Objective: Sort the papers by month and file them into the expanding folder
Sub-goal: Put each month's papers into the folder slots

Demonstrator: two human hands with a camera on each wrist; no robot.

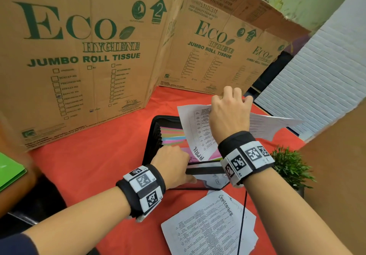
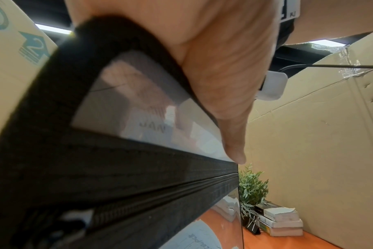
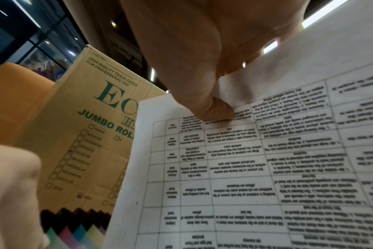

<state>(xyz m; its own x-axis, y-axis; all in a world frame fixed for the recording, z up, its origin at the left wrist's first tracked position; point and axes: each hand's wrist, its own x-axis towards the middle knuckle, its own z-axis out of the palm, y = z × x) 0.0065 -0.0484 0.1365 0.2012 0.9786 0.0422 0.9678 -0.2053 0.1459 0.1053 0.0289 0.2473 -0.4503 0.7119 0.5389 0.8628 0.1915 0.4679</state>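
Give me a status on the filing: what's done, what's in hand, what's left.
Done: the expanding folder stands open on the red table, and a sheet marked JAN shows through its clear front. In hand: the right hand holds the April paper over the coloured dividers, with more sheets behind it, while the left hand grips the folder's front. Left: the September paper and the sheets under it lie unfiled.
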